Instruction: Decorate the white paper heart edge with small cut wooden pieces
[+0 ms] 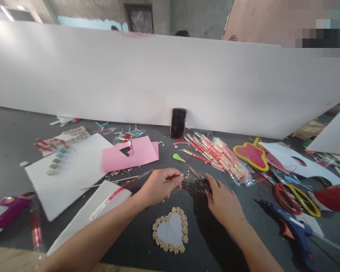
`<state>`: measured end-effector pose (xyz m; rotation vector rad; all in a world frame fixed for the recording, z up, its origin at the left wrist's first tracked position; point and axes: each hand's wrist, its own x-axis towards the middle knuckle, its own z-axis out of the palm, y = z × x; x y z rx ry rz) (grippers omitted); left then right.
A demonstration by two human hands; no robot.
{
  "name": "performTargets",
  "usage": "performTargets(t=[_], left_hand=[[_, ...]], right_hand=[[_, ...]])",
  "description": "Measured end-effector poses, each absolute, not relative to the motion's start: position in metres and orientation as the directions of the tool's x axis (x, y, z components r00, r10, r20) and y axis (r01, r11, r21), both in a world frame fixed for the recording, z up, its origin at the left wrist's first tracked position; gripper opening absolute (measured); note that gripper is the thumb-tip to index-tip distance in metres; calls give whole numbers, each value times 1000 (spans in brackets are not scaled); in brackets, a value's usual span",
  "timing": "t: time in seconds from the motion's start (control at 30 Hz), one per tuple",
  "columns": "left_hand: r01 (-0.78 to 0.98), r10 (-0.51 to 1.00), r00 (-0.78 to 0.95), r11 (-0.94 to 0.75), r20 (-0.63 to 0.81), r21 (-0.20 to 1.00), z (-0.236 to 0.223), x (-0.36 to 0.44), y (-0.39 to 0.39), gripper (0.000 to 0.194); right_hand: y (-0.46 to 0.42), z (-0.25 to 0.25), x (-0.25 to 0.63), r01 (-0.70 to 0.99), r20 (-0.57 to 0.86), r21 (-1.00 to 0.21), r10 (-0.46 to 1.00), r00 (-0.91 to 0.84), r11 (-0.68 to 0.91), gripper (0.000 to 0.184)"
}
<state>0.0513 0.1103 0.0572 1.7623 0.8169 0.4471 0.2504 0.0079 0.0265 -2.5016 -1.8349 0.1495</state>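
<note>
My left hand (161,186) is closed in a pinch, with a small pale tip, perhaps a piece of wooden stick, showing at its fingertips. My right hand (225,200) is wrapped round a pair of cutters (197,174), whose curved metal blades point toward the left hand. Small wooden chips (191,179) lie scattered on the dark table around the blades. Nearer to me, between my forearms, lies a white paper heart (170,230) edged with small beige wooden pieces (184,223). A light green scrap (178,157) rests just beyond the hands.
Behind stands a white board (147,75) with a phone (178,123) leaning on it. Wrapped chopsticks (212,151) lie right of centre. A blue glue gun (291,230) and scissors (296,198) are at right. Pink card (133,156) and white sheets (70,170) lie left.
</note>
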Motion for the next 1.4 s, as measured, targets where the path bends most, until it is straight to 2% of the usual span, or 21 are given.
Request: performTargets(t=[0.1, 0.17, 0.33, 0.4, 0.53, 0.73, 0.93, 1.13, 1.23, 1.4], left_hand=[[281, 729, 681, -172, -70, 944, 59, 51, 111, 29], [276, 733, 677, -166, -68, 947, 59, 52, 111, 28], [260, 731, 679, -158, -64, 953, 59, 52, 110, 26], [252, 728, 683, -153, -63, 955, 59, 52, 109, 26], [235, 727, 684, -149, -54, 961, 63, 50, 110, 26], [168, 753, 658, -152, 4, 974, 71, 45, 112, 25], [115, 760, 647, -183, 66, 976, 81, 38, 112, 23], [72, 747, 650, -245, 141, 967, 90, 32, 110, 25], [48, 737, 655, -263, 168, 964, 93, 30, 109, 25], [16, 733, 648, -284, 206, 959, 93, 28, 111, 25]], right_hand=[[10, 27, 259, 924, -34, -142, 935, 354, -355, 44], [11, 28, 262, 913, -17, -137, 922, 386, -385, 44], [9, 30, 267, 934, -50, 26, 933, 357, -356, 43], [7, 30, 272, 933, -75, 56, 930, 360, -356, 45], [2, 33, 287, 923, -76, 35, 920, 385, -384, 49], [27, 39, 306, 953, 17, -80, 956, 294, -292, 32], [82, 32, 305, 935, -57, -27, 935, 351, -353, 23], [97, 22, 299, 914, -71, 45, 911, 406, -403, 31], [92, 26, 293, 932, -49, 44, 931, 363, -361, 25], [68, 30, 264, 991, -19, 7, 991, 133, -133, 19]])
